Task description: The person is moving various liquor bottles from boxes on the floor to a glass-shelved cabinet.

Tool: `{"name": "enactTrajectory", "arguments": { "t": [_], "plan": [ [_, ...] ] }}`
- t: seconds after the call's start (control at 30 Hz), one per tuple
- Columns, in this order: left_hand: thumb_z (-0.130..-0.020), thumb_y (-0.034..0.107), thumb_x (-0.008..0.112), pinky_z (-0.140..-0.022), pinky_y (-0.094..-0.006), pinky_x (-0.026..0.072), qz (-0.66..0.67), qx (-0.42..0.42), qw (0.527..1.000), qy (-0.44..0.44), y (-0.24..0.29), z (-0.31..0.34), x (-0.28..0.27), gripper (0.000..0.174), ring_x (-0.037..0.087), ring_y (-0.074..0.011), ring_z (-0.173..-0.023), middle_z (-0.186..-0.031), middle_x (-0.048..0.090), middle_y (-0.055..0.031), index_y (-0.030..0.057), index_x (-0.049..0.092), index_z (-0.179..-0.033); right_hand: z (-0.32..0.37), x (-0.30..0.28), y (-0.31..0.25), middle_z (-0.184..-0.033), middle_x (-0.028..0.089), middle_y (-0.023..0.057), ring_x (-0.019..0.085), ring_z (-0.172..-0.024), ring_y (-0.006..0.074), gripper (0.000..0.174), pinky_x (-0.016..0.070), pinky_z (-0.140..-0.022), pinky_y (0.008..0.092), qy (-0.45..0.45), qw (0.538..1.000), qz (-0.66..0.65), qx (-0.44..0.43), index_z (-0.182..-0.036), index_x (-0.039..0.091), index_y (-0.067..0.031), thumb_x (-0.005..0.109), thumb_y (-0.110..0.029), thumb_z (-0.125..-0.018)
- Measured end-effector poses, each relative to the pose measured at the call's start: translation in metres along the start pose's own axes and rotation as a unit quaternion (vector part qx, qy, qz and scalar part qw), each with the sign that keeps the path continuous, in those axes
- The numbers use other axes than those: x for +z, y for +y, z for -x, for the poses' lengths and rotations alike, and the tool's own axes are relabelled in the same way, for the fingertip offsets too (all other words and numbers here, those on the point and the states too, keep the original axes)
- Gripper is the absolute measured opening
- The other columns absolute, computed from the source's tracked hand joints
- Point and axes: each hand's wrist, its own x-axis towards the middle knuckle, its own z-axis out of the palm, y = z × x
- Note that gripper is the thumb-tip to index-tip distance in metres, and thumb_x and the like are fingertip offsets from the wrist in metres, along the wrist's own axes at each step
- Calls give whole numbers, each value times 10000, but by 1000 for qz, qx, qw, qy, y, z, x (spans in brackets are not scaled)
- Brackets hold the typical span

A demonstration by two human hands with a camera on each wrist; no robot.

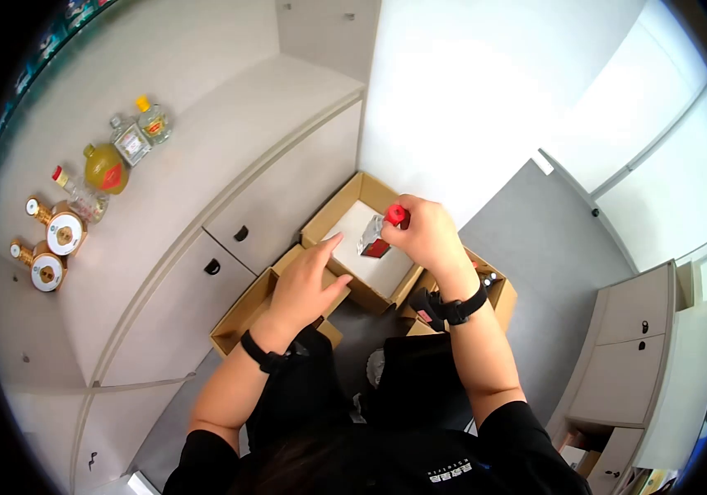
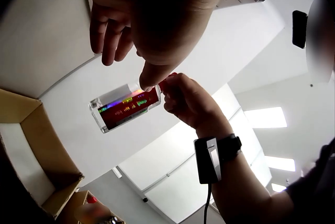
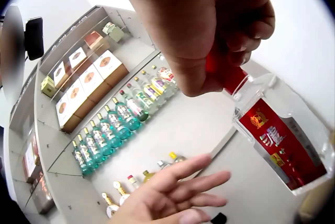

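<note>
My right hand grips a clear glass liquor bottle by its red cap, and the bottle hangs tilted with its base away from the fingers. A red label with a gold emblem covers the bottle's flat side. To the left, my left hand has its fingers spread and holds nothing. In the left wrist view its thumb overlaps the bottle's shoulder. Below both hands stands an open cardboard box with a white bottom, and the bottle is over it in the head view.
Smaller cardboard boxes stand left and right of the middle one; the right one holds several items. Several bottles, including a round yellow one, line the cabinet shelf. Higher shelves hold teal bottles and white boxes.
</note>
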Motion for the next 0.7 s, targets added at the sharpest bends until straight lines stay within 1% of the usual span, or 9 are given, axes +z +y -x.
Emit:
{"name": "enactTrajectory", "arguments": {
  "t": [0.03,0.13,0.27,0.4,0.47,0.5,0.53,0.63,0.7],
  "plan": [
    [-826,201,802,-942,-422,510,4,-13,1000,-18,-2,-2,-1,748,631,-320,-1114,-1272,632,-156,108,438,-1473,2,5,-8,-683,644,198,638,-670,391,194,529,-658,432,0,1000,-16,-13,-785,653,-2,703,-184,-739],
    [-852,223,778,-968,-439,493,32,1,999,-10,-5,-1,-1,775,594,-376,-1162,-1298,606,-199,70,378,-1497,11,15,-33,-701,643,210,641,-675,383,189,525,-653,433,-29,998,-62,10,-780,657,3,702,-172,-726],
    [-833,206,803,-1003,-424,476,116,-44,992,-31,-13,6,-3,798,588,-355,-1186,-1316,597,-190,85,391,-1506,22,35,-44,-716,646,195,642,-687,370,203,522,-653,430,-36,996,-78,-36,-800,668,-7,719,-184,-716],
    [-808,183,822,-881,-367,529,140,-99,981,-94,-25,6,-10,654,625,-294,-1054,-1240,616,-144,81,531,-1385,30,45,-51,-788,653,168,637,-702,339,227,521,-663,389,-59,993,-73,-70,-890,706,-6,734,-120,-695],
    [-812,171,818,-809,-345,545,164,-99,977,-88,-20,6,-13,584,628,-272,-1048,-1231,617,-128,73,567,-1330,31,49,-48,-756,647,134,636,-666,262,239,517,-640,344,-60,990,-102,-71,-935,707,8,755,-110,-733],
    [-824,147,809,-744,-327,550,175,-103,976,-83,-16,3,-16,566,647,-244,-998,-1218,621,-124,68,562,-1327,31,51,-48,-756,647,134,636,-666,262,239,517,-640,344,-61,989,-111,-77,-935,707,8,755,-110,-733],
    [-824,147,809,-744,-327,550,167,-106,977,-80,-14,0,-24,566,647,-244,-998,-1218,621,-124,68,562,-1327,31,52,-49,-758,633,112,623,-642,237,250,514,-618,335,-55,986,-148,-58,-982,712,-9,754,-116,-759],
    [-840,89,786,-719,-307,560,189,-157,968,-52,-8,-12,-48,519,701,-193,-805,-1122,661,-106,56,561,-1307,30,52,-46,-781,615,81,603,-615,192,306,507,-589,315,-36,977,-206,-40,-1085,705,-30,758,-112,-795],
    [-849,134,781,-715,-303,563,170,-127,977,-4,-19,-23,-66,503,711,-179,-807,-1066,672,-106,58,565,-1296,30,52,-41,-810,614,76,599,-618,180,368,503,-588,309,-12,975,-218,-49,-1168,678,-43,757,-86,-810]
  ]
}}
